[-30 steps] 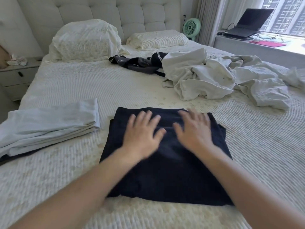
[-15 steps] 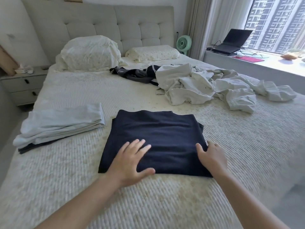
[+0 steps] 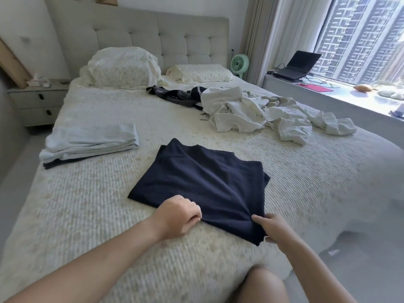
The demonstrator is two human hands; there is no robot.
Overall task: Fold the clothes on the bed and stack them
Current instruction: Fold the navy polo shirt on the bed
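On a cream quilted bed (image 3: 109, 193) beside a sunlit window (image 3: 360, 40), the left hand (image 3: 178, 216) and right hand (image 3: 271, 228) pinch the folded navy garment (image 3: 203, 182)'s near edge.

Matt, smooth navy cloth garment (image 3: 201, 182); ribbed, textured cream bedspread (image 3: 98, 206); tufted fabric headboard (image 3: 153, 38); nightstand (image 3: 37, 103) possibly painted wood
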